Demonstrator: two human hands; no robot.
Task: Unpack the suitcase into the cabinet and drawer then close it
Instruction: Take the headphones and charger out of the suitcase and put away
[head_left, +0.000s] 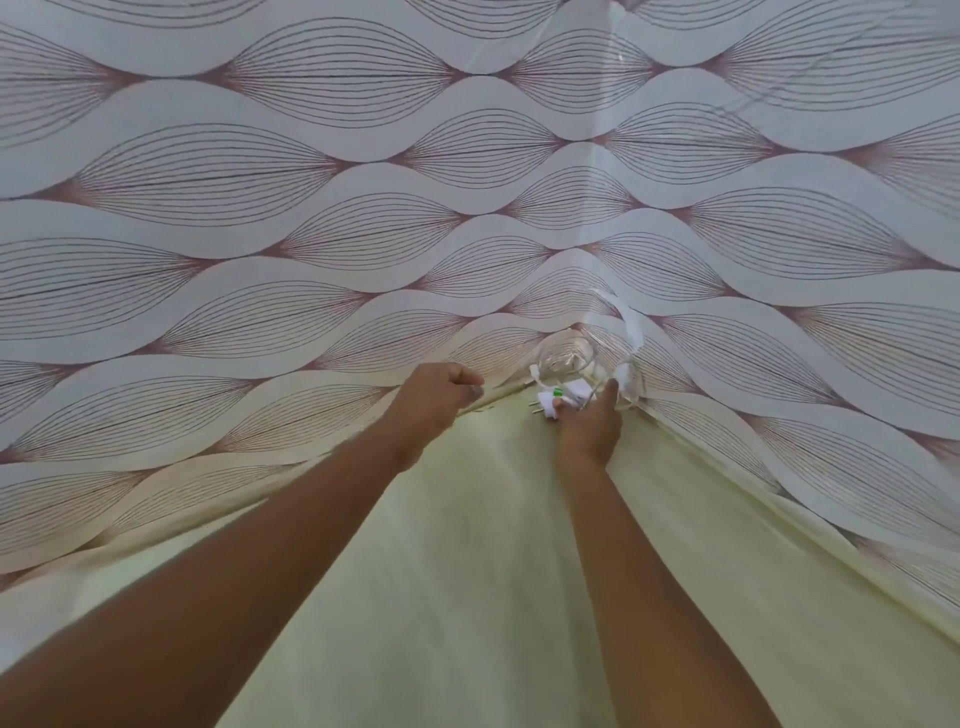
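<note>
Reaching into the far corner, the right hand (589, 431) grips a clear bag (566, 358) with a white plug (549, 402) in it, where the pale yellow floor (467, 571) meets the wavy-patterned walls (311, 208). Nearby the left hand (439, 397) has curled fingers, can't tell if it's holding anything.

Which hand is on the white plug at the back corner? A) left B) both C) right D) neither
C: the right hand grips the white plug with its clear wrap, while the left hand is curled off to the side, apart from it.
</note>
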